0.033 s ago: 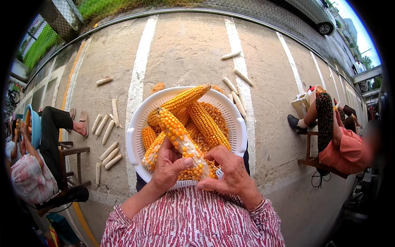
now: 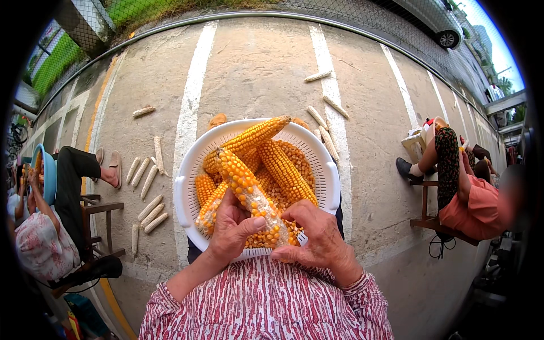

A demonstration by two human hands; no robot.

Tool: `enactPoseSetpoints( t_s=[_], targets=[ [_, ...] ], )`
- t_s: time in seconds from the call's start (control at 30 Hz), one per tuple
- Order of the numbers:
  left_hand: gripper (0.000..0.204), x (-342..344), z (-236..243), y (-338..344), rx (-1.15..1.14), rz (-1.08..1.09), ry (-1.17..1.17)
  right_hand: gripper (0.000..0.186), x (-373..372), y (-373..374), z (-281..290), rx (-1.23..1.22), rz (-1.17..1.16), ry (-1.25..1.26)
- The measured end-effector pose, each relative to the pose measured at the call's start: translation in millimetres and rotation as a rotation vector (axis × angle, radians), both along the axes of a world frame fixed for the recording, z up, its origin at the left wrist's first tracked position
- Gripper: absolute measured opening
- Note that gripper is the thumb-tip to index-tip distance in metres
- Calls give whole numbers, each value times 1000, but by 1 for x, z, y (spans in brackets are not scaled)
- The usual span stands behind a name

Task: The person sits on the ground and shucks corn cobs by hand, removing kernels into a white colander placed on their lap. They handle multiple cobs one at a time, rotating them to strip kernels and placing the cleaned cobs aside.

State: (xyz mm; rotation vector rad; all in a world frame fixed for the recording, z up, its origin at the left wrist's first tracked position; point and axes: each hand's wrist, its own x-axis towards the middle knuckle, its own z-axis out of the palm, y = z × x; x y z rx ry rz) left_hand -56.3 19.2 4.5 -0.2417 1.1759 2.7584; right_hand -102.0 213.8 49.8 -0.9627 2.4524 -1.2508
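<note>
A partly shelled ear of corn (image 2: pixel 245 184) slants over the basket, yellow kernels at its upper end and a bare white stretch lower down. My left hand (image 2: pixel 229 235) is closed around its middle, thumb lying on the bare part. At its lower end my right hand (image 2: pixel 320 238) grips it with curled fingers and thumb; some fingertips are hidden. The white plastic basket (image 2: pixel 183 195) sits on my lap. In it are several whole ears of corn (image 2: pixel 288 173), another partly shelled ear (image 2: pixel 208 212) beside my left hand, and loose kernels (image 2: pixel 300 156).
Bare cobs (image 2: pixel 151 208) lie on the concrete to the left, with more cobs (image 2: pixel 328 141) beyond the basket at right. A person (image 2: pixel 48 241) sits at left with a blue basin (image 2: pixel 50 178); another person (image 2: pixel 467 204) sits at right. A chain-link fence (image 2: pixel 255 7) runs along the far side.
</note>
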Motion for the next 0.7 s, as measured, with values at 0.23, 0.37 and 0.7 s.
enactPoseSetpoints(
  t_s=[0.23, 0.37, 0.7],
  targets=[
    [70, 0, 2, -2, -42, -1, -18, 41, 6, -8, 0, 0, -83, 148],
    [70, 1, 3, -2, -57, 14, -28, 30, 8, -8, -1, -78, -85, 100],
    [71, -1, 3, 2, -82, 51, -58, 21, 12, -9, -11, -189, -75, 398]
  ],
)
